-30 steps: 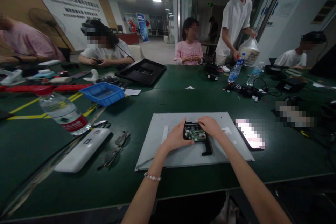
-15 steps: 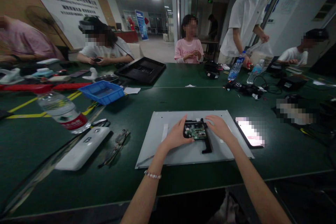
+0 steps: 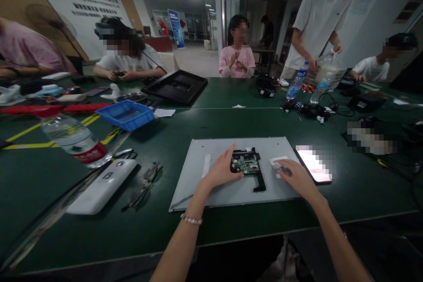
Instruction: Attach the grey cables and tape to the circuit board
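Observation:
A green circuit board [image 3: 250, 166] in a black plastic frame [image 3: 260, 180] lies on a light grey panel [image 3: 194, 194]. My left hand [image 3: 223, 170] rests at the frame's left side, thumb and fingers spread around its edge. To the right of the frame, my right hand [image 3: 295, 176] is over the panel with its fingers bent at a small whitish piece [image 3: 279, 161]. Whether the fingers grip that piece or only touch it cannot be made out. A whitish strip [image 3: 206, 166] lies on the panel left of my left hand.
Right of the panel is a lit phone [image 3: 313, 164]. On the left are a white power bank [image 3: 102, 187], glasses [image 3: 142, 187], a water bottle [image 3: 74, 136] and a blue tray [image 3: 127, 115]. A black casing [image 3: 176, 87] lies farther back. Several people surround the table.
My right hand has moved right, away from the black frame, to the whitish piece. My left hand has stayed at the frame. The standing person's hands have shifted at the plastic bag.

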`<state>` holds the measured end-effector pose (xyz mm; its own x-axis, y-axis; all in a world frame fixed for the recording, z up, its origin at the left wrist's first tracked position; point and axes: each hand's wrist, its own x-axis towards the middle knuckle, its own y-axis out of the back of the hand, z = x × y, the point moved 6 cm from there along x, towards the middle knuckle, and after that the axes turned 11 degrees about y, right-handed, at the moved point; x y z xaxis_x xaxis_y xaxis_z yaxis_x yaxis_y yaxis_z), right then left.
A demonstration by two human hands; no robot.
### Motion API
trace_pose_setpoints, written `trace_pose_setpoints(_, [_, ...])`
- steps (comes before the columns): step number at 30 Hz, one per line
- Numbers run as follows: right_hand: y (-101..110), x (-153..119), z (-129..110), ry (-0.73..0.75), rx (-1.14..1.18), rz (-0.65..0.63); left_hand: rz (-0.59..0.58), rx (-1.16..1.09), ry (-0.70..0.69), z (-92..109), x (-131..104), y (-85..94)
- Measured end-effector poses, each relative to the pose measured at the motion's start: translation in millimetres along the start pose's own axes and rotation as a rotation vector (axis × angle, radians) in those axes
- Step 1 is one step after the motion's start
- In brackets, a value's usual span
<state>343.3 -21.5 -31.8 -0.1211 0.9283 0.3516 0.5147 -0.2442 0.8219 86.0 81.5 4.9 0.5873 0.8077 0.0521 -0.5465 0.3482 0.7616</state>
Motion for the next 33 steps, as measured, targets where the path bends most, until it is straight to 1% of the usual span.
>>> trace_pose_setpoints(3, [3,5,-2,0.012,-0.048,0.0,0.005,-0.001,-0.001,0,0,0.3])
trace_pose_setpoints(6, [2,13,-9,0.055,-0.074,-0.042,0.0,-0.005,-0.008,1,0,0.5])
trace_pose_setpoints(9, [0,18,-14,0.076,-0.131,-0.052,-0.004,-0.007,-0.002,1,0,0.7])
trace_pose_setpoints(15, [-3,17,-13,0.049,-0.197,-0.029,0.005,-0.002,-0.003,0,0,0.6])
trace_pose_setpoints(19, [-1,15,-17,-0.008,-0.196,0.044,0.002,0.003,-0.006,0,0,0.0])
trace_pose_setpoints(22, [-1,17,-29,-0.024,-0.188,0.102,0.002,0.004,0.009,-1,0,-0.3])
trace_pose_setpoints(25, [-5,23,-48,-0.033,-0.181,0.124,-0.001,0.0,0.012,-2,0,-0.8])
trace_pose_setpoints(29, [-16,31,-69,-0.058,-0.2,0.097,0.003,-0.001,0.007,-3,1,-1.9])
trace_pose_setpoints(33, [-28,32,-75,-0.081,-0.213,0.059,0.005,-0.005,0.014,-4,2,-3.2])
